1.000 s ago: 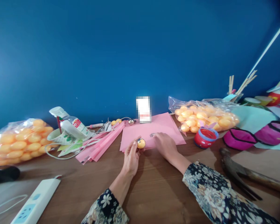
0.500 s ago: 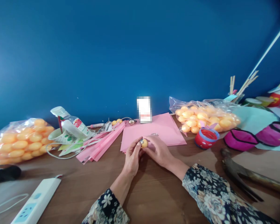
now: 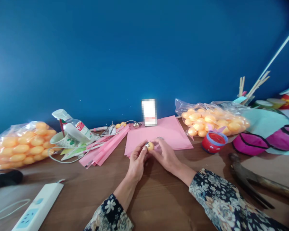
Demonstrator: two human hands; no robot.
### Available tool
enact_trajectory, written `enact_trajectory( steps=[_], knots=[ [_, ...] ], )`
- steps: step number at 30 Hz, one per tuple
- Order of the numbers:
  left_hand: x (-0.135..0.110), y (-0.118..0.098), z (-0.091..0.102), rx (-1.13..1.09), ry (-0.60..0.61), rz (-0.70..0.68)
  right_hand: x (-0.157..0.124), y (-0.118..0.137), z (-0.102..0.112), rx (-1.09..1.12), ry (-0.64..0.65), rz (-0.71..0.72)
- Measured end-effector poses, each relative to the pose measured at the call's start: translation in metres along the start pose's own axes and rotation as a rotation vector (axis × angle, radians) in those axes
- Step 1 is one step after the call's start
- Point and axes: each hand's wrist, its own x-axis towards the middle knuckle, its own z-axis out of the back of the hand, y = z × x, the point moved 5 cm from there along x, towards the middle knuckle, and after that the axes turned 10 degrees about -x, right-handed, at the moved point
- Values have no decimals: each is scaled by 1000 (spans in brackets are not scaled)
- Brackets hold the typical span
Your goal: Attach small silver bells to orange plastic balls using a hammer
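Note:
Between my two hands, just in front of the pink paper sheets [image 3: 163,130], is a small orange ball [image 3: 151,146] with a shiny silver piece [image 3: 147,145] against its left side. My left hand [image 3: 136,158] is closed, pinching the silver piece with thumb and finger. My right hand [image 3: 166,155] curls round the ball from the right, its fingers touching it. A few small shiny bits [image 3: 160,138] lie on the pink paper beyond the right fingers. The undersides of the ball and the fingertips behind it are hidden.
Bags of orange balls stand at left [image 3: 21,149] and right [image 3: 207,120]. Pink strips [image 3: 106,146], a bottle [image 3: 80,126] and a cup [image 3: 60,139] sit left. A red pot [image 3: 214,146], purple baskets [image 3: 250,143] and a hammer [image 3: 250,178] are right; a power strip [image 3: 38,207] is front left.
The ball and silver piece have turned slightly in my fingers and shifted a little to the right. Both hands otherwise keep nearly the same place.

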Motion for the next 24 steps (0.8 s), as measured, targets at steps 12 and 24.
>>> enact_trajectory(
  steps=[12, 24],
  knots=[
    [2, 2, 2, 67, 43, -33, 1, 3, 2, 5, 15, 52],
    [2, 2, 6, 129, -3, -72, 2, 8, 3, 118, 22, 25]
  ],
)
